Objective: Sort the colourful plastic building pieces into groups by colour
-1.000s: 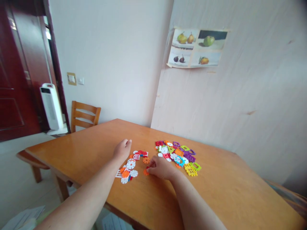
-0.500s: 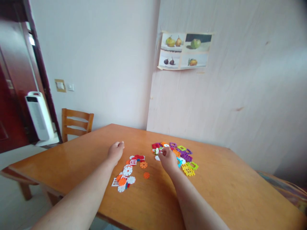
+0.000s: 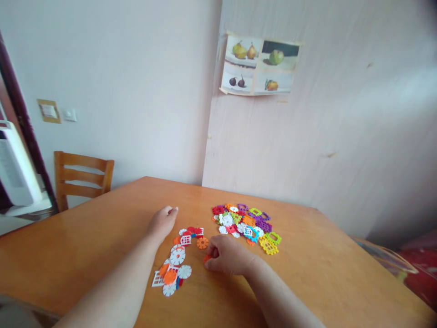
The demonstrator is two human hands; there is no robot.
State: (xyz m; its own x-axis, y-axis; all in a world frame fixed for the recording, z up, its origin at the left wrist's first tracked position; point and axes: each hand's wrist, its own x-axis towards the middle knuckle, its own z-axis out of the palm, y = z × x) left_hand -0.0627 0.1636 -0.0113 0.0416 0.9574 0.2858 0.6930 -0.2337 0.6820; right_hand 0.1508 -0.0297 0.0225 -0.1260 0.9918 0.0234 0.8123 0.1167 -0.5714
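Observation:
My right hand [image 3: 228, 255] is low over the table, thumb and fingers closed at a small orange notched disc [image 3: 207, 258] that they partly cover. Curled on the tabletop to the left, my left hand [image 3: 164, 223] hides whatever may be in its fingers. Between the hands and toward me lie loose plastic building pieces: a white notched disc [image 3: 177, 256], a larger orange notched disc [image 3: 202, 243] and a white window-like piece [image 3: 158, 279], with red and blue bits among them.
Beyond my right hand is a mixed pile of plastic pieces, including a yellow square frame [image 3: 269, 246] and a purple frame [image 3: 264, 224]. They lie on a wooden table [image 3: 307, 273] against the wall. A wooden chair [image 3: 83, 175] stands at the far left.
My right hand has moved from the colourful pile back toward me and left, down to the small orange disc. My left hand stays curled in nearly the same place. The view has turned slightly right.

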